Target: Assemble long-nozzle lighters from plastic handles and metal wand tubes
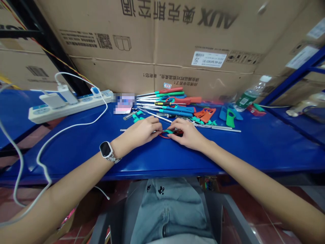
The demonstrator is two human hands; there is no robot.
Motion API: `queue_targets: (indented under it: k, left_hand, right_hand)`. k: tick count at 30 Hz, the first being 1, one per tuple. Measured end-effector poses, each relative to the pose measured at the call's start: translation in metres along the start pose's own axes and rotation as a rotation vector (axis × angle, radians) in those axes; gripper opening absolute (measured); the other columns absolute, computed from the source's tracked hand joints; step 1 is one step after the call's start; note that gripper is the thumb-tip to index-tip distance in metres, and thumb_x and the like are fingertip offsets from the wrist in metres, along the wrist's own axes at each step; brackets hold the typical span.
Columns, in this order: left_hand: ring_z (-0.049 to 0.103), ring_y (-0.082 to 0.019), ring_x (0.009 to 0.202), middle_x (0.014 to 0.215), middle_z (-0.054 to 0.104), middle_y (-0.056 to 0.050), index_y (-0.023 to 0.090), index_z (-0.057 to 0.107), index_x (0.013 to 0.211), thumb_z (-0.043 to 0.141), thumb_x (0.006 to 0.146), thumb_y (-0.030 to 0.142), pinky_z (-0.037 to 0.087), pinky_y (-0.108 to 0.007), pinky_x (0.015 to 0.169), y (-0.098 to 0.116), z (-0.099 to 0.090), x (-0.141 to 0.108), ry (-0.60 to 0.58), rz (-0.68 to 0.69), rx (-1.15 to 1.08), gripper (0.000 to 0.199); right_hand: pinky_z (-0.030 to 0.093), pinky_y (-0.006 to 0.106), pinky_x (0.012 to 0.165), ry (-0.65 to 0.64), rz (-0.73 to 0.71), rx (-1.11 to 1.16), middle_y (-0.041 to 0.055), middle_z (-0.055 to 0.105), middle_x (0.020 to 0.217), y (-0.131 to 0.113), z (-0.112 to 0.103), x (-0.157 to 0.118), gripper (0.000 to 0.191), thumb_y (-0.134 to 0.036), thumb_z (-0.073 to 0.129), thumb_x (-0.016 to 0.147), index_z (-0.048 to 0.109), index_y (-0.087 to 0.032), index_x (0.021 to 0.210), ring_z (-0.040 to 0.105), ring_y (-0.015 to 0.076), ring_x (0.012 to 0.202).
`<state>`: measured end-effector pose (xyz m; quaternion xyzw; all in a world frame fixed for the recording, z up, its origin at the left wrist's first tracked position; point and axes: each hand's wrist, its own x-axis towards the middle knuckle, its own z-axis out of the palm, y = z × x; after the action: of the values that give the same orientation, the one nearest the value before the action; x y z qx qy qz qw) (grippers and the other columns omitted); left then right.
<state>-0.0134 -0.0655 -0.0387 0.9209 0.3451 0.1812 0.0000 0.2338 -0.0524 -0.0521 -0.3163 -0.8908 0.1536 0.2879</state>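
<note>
Close to the front of the blue table, both hands are on a partly visible long-reach lighter with a red handle [164,136] and a teal trigger piece. My left hand [150,128] is closed at its left side, and a metal rod tip [123,130] sticks out beyond that hand. My right hand [187,134] pinches the handle end, its fingers covering much of it. Just behind lies a pile of long-reach lighters with red, green and blue handles [177,110]. A yellow-and-black screwdriver [164,103] rests on them. Small teal parts [137,116] lie behind my left hand.
Orange handle shells [206,115] and a green shell [230,117] lie at the right, near a plastic bottle [250,95]. A white power strip [83,103] with plugs and a trailing cable [68,126] occupies the left. A large cardboard box [152,47] stands behind.
</note>
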Motion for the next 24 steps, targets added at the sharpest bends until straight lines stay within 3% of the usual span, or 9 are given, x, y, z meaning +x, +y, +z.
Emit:
queue_targets:
  k: [8, 14, 24]
  left_hand:
    - [0.063, -0.020, 0.085, 0.090, 0.065, -0.007, 0.017, 0.074, 0.092, 0.051, 0.105, 0.022, 0.051, -0.032, 0.075, 0.003, -0.007, -0.003, -0.041, 0.004, 0.041, 0.027]
    - [0.066, -0.021, 0.094, 0.106, 0.070, -0.010, 0.017, 0.077, 0.094, 0.052, 0.104, 0.024, 0.056, -0.036, 0.085, 0.001, -0.005, -0.009, -0.039, 0.032, 0.025, 0.028]
    - [0.073, -0.021, 0.098, 0.109, 0.076, -0.013, 0.015, 0.069, 0.134, 0.041, 0.110, 0.022, 0.059, -0.033, 0.088, -0.008, -0.003, -0.008, -0.085, -0.024, 0.139, 0.038]
  right_hand:
    - [0.049, 0.034, 0.077, -0.045, 0.057, 0.011, 0.0048, 0.067, 0.096, -0.004, -0.003, 0.003, 0.009, -0.025, 0.074, 0.093, 0.067, -0.020, 0.090, 0.062, 0.0191, 0.086]
    - [0.046, 0.035, 0.078, -0.013, 0.087, -0.046, 0.0036, 0.066, 0.090, -0.006, 0.000, 0.004, 0.014, -0.024, 0.075, 0.092, 0.065, -0.020, 0.084, 0.060, 0.0189, 0.082]
    - [0.047, 0.038, 0.083, 0.080, 0.152, -0.056, 0.0051, 0.070, 0.093, 0.000, 0.009, 0.005, 0.010, -0.024, 0.076, 0.090, 0.067, -0.021, 0.093, 0.063, 0.0231, 0.090]
